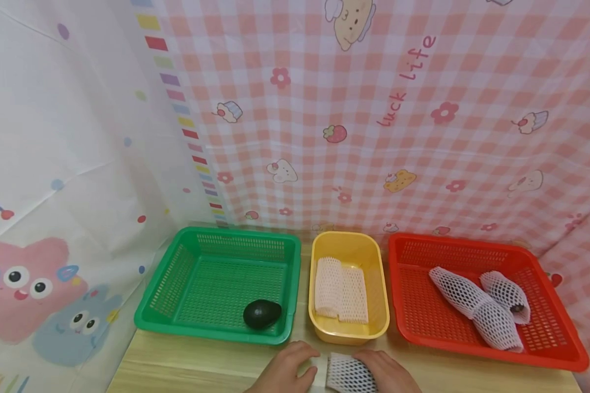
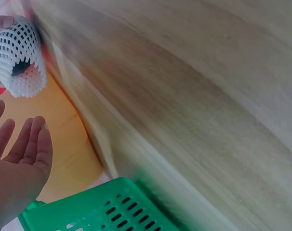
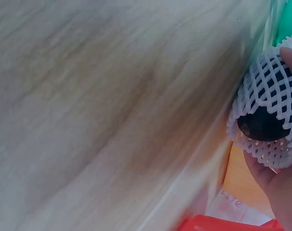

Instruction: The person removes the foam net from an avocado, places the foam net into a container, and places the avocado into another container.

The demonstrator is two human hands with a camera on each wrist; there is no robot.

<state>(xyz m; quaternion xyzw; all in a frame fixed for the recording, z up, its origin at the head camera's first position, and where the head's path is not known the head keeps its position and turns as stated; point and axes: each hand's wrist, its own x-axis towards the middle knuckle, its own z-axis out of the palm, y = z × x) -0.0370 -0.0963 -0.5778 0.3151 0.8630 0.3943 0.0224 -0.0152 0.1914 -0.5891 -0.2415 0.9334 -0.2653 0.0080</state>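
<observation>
My right hand (image 1: 392, 373) grips a dark avocado (image 3: 264, 124) sleeved in a white foam net (image 1: 346, 373), just in front of the yellow basket. One dark end of the fruit shows through the net's open end in the right wrist view. To the left of it, my left hand (image 1: 287, 369) is empty, fingers relaxed and apart from the net; the left wrist view shows its palm and loosely bent fingers (image 2: 30, 147). A bare avocado (image 1: 262, 315) lies in the front right corner of the green basket (image 1: 211, 334).
Flat foam nets (image 1: 328, 286) lie inside the yellow basket (image 1: 349, 333) at the middle. In the red basket (image 1: 487, 356) on the right are several netted fruits (image 1: 496, 325). A checked cloth (image 1: 305, 109) hangs behind the wooden table (image 1: 157, 357).
</observation>
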